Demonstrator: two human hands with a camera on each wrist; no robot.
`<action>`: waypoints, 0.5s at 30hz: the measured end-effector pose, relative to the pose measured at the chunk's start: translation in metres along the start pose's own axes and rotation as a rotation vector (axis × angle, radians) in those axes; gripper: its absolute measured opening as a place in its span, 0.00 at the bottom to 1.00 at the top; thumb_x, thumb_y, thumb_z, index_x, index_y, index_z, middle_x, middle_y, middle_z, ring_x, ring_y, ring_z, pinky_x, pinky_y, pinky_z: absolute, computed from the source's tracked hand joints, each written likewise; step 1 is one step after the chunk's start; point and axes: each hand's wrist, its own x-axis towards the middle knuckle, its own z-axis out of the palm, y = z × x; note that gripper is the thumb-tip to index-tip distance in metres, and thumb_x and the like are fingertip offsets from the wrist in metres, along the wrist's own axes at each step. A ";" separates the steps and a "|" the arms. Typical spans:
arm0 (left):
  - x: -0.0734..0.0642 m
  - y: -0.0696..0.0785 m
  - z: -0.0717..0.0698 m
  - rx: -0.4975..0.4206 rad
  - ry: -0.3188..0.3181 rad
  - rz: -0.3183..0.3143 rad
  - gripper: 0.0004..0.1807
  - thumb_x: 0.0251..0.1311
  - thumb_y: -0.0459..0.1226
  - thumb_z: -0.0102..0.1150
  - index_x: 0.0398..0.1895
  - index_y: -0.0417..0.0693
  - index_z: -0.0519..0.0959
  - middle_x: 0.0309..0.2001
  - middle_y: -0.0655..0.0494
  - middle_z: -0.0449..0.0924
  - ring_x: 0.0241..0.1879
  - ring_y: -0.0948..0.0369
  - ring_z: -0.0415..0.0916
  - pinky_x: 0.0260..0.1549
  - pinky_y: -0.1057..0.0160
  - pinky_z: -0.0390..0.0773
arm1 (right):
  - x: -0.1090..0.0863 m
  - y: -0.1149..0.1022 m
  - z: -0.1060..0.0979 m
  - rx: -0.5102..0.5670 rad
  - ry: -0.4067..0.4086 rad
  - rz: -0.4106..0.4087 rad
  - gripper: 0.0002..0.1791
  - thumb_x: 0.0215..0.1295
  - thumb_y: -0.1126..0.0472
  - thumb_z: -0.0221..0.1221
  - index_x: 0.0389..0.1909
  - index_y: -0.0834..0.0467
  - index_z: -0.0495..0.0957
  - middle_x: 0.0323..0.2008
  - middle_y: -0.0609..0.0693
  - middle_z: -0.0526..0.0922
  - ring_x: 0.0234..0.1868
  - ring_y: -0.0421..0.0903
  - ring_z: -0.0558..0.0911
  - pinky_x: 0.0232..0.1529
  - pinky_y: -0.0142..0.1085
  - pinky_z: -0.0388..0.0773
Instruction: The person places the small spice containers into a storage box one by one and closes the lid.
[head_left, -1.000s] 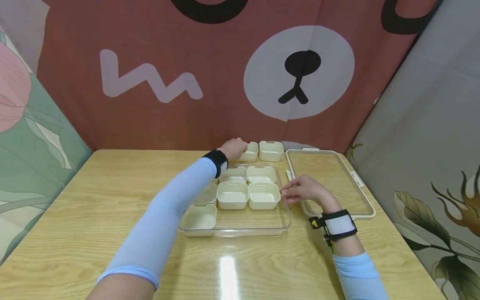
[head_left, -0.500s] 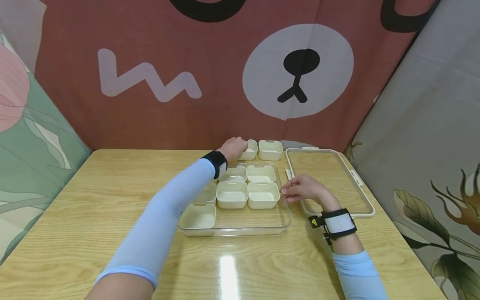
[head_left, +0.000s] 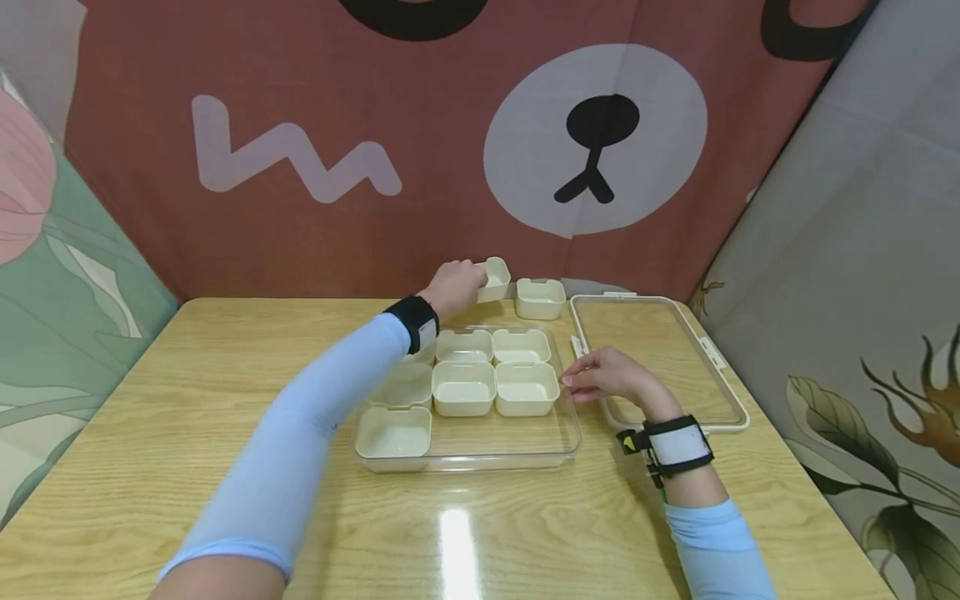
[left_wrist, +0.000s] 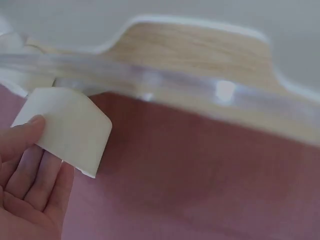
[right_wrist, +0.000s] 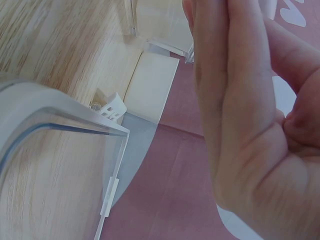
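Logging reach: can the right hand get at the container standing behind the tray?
Probably yes: only the tray rim seems between the right hand and the standing container; the left hand holds another container.

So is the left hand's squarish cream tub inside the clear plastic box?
Out: the left hand holds the cream tub beyond the clear box.

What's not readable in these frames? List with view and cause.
- Held cream cup: head view, left part hidden by left hand; left wrist view, inside hidden by its own walls.
- Clear tray: head view, back-left corner covered by left sleeve and wristband.
- Right hand: tray contact too small to confirm in head view; right wrist view's top edge cuts off fingertips.
- Bear-print backdrop: head view, cut off by top edge.
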 end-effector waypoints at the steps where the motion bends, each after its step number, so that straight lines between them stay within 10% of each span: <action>1: -0.002 0.000 -0.003 0.003 0.009 -0.004 0.13 0.62 0.26 0.51 0.35 0.47 0.85 0.24 0.56 0.79 0.25 0.59 0.69 0.29 0.63 0.69 | 0.000 0.000 0.000 -0.002 -0.001 -0.002 0.18 0.65 0.62 0.58 0.48 0.73 0.76 0.31 0.54 0.86 0.30 0.41 0.85 0.41 0.42 0.82; 15: -0.041 0.020 -0.048 0.026 0.086 0.076 0.13 0.61 0.28 0.49 0.29 0.47 0.84 0.22 0.56 0.72 0.25 0.59 0.65 0.24 0.63 0.62 | 0.001 0.000 -0.001 0.000 -0.016 -0.008 0.19 0.65 0.62 0.58 0.49 0.74 0.75 0.34 0.57 0.86 0.31 0.41 0.85 0.41 0.40 0.82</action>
